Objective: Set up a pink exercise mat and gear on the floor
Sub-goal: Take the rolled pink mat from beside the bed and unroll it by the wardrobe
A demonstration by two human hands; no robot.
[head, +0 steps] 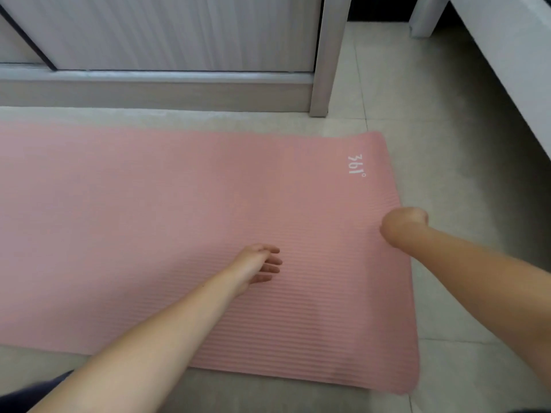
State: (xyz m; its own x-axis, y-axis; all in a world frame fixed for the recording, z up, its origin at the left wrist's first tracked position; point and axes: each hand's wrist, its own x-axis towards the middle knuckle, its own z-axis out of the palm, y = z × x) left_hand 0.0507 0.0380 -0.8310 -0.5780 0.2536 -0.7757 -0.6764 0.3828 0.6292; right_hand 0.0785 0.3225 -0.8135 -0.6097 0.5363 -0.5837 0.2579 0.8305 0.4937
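Mat: pink ribbed exercise mat [167,222] unrolled flat on tiled floor [447,162], "361°" logo [356,165] far right.
Left hand [258,265]: fingers relaxed, apart, over mat.
Right hand [402,226]: at mat's right edge; grip cannot be told.

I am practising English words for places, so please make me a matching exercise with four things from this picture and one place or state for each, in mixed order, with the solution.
Things:
1. pink exercise mat
2. left hand
3. right hand
4. white logo

Places or states:
A. at the mat's right edge, fingers hidden
B. unrolled flat on the tiled floor
C. printed near the mat's far right corner
D. over the mat's middle, fingers loosely extended

Pairs: 1-B, 2-D, 3-A, 4-C
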